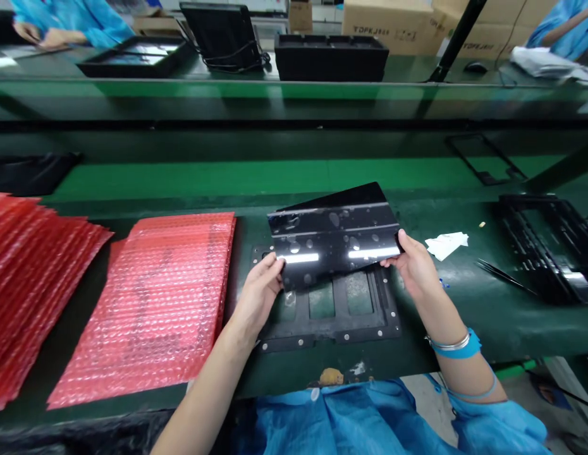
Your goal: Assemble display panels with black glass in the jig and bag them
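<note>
A glossy black rectangular panel [336, 237], with light reflections and pale bubble-like marks on its face, is held tilted in the air. My left hand [263, 284] pinches its left edge between thumb and fingers. At the opposite edge my right hand [415, 262] grips the lower right corner. Below the panel lies a black frame-like fixture [327, 332] with rectangular openings and small round metal dots along its border. The panel hides the upper part of this fixture.
Red bubble-wrap bags [156, 303] lie stacked on the left, with another pile [33, 297] farther left. Tweezers [505, 277], a crumpled white tissue [446, 244] and stacked black frames [552, 246] are on the right. Behind the green bench [256, 373], a co-worker's hands [50, 38] show.
</note>
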The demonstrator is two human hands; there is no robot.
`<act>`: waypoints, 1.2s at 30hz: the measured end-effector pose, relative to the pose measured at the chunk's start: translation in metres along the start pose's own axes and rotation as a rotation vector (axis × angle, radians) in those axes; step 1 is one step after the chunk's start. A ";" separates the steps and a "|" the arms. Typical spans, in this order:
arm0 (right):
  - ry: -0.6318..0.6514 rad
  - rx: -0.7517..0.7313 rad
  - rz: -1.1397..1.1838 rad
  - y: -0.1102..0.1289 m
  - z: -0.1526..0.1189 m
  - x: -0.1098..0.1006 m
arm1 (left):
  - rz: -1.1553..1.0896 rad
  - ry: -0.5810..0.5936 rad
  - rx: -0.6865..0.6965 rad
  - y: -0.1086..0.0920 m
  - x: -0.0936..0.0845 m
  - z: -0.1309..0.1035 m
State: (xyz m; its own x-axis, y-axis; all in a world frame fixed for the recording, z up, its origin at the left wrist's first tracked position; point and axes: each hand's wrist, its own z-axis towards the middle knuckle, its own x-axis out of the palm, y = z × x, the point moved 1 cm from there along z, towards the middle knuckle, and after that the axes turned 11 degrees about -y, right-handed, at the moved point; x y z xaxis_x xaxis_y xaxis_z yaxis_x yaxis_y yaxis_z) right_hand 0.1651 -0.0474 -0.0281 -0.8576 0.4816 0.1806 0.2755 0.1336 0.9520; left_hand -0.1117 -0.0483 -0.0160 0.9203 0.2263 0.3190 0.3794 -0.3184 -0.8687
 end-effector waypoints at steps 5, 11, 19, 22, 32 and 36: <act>-0.042 -0.005 0.017 -0.001 0.005 -0.001 | 0.110 0.118 -0.021 0.003 0.008 -0.007; 0.059 0.051 -0.024 0.005 0.007 -0.005 | 0.070 0.016 0.004 0.001 0.006 -0.010; 0.146 -0.005 -0.026 0.029 0.022 0.034 | -0.182 -0.130 0.150 -0.008 0.001 -0.016; 0.123 0.024 0.011 0.036 0.039 0.087 | -0.256 -0.095 0.172 -0.010 -0.003 -0.017; -0.067 0.013 -0.176 0.025 0.109 0.164 | -0.163 0.068 0.030 -0.004 -0.002 -0.023; -0.168 -0.050 -0.377 0.027 0.135 0.139 | -0.143 0.123 0.000 -0.002 -0.002 -0.025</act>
State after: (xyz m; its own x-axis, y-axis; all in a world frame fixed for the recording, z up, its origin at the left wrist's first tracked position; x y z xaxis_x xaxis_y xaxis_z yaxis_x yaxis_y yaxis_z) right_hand 0.1119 0.1403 -0.0110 -0.8101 0.5426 -0.2219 -0.0692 0.2874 0.9553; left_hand -0.1120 -0.0713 -0.0052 0.8617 0.1549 0.4833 0.5073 -0.2910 -0.8112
